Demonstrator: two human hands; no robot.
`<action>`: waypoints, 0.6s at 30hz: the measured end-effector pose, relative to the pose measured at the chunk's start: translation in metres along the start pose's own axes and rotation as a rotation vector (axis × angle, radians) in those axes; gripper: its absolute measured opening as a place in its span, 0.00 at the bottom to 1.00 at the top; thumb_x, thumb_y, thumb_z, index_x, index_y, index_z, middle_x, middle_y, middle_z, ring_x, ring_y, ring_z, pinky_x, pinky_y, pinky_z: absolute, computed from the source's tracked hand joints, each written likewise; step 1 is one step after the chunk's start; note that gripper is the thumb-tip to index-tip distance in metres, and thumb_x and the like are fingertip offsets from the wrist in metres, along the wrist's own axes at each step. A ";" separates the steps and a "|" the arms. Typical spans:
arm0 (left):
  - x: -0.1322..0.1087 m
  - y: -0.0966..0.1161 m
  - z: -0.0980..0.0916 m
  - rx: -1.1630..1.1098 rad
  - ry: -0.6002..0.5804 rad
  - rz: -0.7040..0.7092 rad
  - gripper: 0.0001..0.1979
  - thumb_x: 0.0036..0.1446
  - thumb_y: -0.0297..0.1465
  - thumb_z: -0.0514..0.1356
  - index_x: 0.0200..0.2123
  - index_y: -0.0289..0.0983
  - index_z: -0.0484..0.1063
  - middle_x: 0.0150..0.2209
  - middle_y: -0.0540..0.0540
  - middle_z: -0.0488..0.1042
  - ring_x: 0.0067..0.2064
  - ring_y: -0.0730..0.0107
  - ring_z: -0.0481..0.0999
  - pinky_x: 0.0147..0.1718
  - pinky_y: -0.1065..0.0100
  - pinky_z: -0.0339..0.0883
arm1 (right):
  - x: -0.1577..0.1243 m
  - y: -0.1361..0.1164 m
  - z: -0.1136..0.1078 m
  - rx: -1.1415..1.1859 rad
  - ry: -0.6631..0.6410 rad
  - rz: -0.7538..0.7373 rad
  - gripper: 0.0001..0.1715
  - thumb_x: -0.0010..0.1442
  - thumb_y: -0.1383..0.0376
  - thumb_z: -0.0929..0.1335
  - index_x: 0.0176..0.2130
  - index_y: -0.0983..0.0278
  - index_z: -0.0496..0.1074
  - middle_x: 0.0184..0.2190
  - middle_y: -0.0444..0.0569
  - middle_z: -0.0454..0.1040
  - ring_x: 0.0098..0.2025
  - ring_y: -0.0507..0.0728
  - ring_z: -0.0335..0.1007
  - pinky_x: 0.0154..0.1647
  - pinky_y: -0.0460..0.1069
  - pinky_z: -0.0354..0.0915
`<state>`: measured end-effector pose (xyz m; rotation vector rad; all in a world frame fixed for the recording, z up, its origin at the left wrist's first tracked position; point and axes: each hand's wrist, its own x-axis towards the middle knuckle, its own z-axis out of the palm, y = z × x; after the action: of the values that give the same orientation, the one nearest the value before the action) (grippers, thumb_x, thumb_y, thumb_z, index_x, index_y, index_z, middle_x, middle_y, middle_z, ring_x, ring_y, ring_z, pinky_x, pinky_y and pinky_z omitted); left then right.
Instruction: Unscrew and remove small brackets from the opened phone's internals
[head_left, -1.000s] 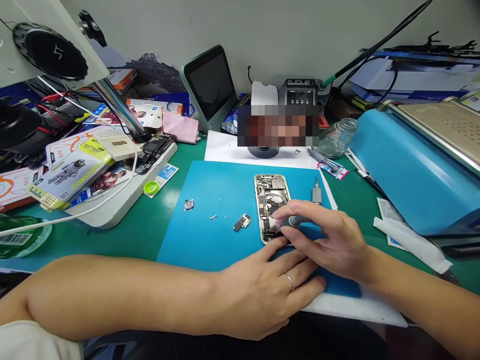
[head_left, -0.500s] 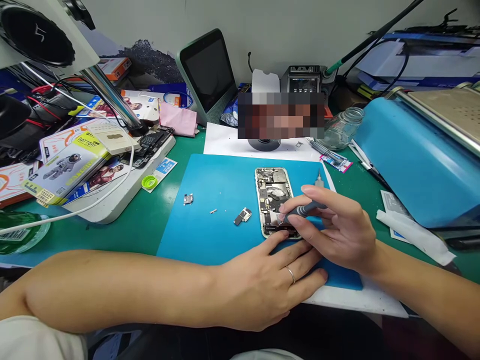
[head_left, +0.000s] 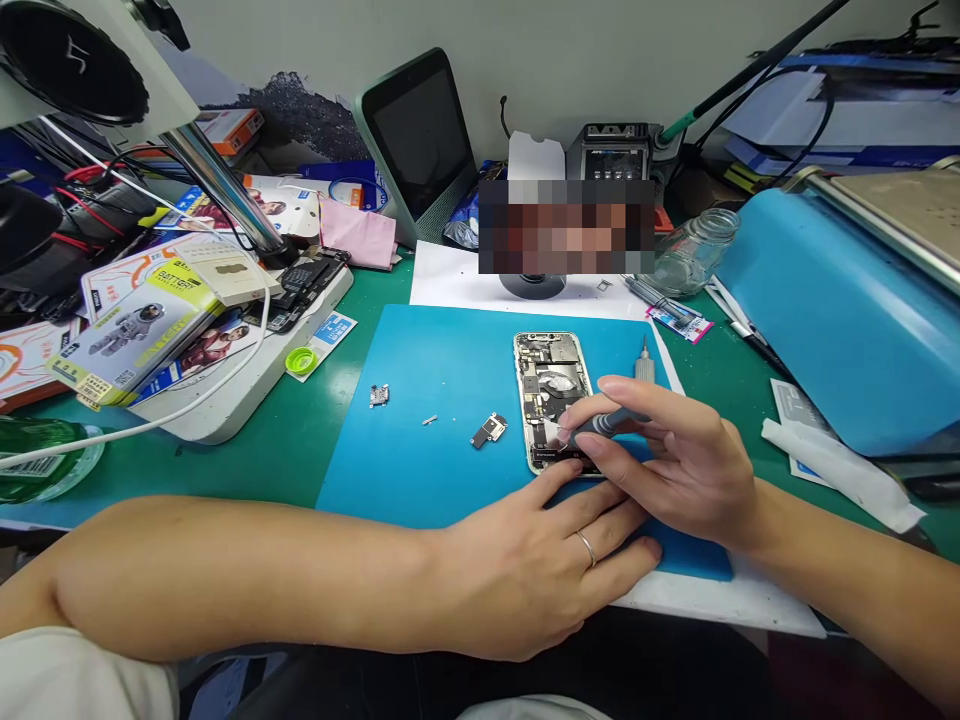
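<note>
An opened smartphone (head_left: 536, 385) lies on the blue mat (head_left: 420, 340) with its inner parts bare. My right hand (head_left: 682, 460) grips a dark grey screwdriver (head_left: 611, 424) between thumb and fingers, its end down at the phone's lower part. The exact tip is hard to make out. My left hand (head_left: 525, 570), a ring on one finger, lies stretched out flat, its index fingertip at the phone's bottom edge. Left of the phone rest a small black-and-metal module (head_left: 490, 430), a tiny metal piece (head_left: 430, 420) and a small silver part (head_left: 379, 396).
A second screwdriver (head_left: 644, 368) lies right of the phone. Behind are a glass jar (head_left: 697, 250), a screen device (head_left: 416, 140) and a blurred patch. Battery boxes (head_left: 142, 330) and a microscope-like stand (head_left: 225, 190) crowd the left. A blue roll (head_left: 840, 320) sits at right.
The view has shifted slightly, so the mat and phone sit a little further right. Both hands keep nearly the same pose at the phone, and the screwdriver stays in my right hand.
</note>
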<state>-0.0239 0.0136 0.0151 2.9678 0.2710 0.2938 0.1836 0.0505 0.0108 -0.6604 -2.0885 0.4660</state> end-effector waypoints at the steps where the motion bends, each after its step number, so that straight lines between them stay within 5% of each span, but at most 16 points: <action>1: 0.000 0.000 0.000 0.002 0.003 0.001 0.26 0.70 0.31 0.51 0.67 0.26 0.61 0.65 0.33 0.66 0.69 0.46 0.60 0.70 0.46 0.46 | 0.000 0.000 0.000 -0.003 -0.001 0.001 0.47 0.62 0.78 0.70 0.72 0.51 0.57 0.45 0.47 0.83 0.41 0.56 0.84 0.39 0.49 0.84; 13: -0.002 0.002 0.001 0.030 0.000 -0.018 0.28 0.70 0.33 0.53 0.69 0.27 0.60 0.66 0.33 0.65 0.67 0.46 0.62 0.70 0.47 0.47 | 0.005 -0.001 -0.004 0.070 -0.106 -0.082 0.47 0.63 0.80 0.68 0.72 0.53 0.55 0.50 0.51 0.83 0.50 0.58 0.84 0.49 0.54 0.83; 18: -0.002 0.001 0.000 0.017 0.004 -0.011 0.28 0.69 0.33 0.55 0.68 0.27 0.61 0.65 0.33 0.67 0.68 0.48 0.62 0.70 0.48 0.48 | 0.005 0.000 -0.004 0.092 -0.090 -0.081 0.47 0.64 0.78 0.70 0.72 0.48 0.56 0.48 0.48 0.84 0.47 0.58 0.85 0.45 0.53 0.85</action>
<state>-0.0257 0.0124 0.0145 2.9818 0.2919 0.2970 0.1846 0.0539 0.0165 -0.5082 -2.1558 0.5511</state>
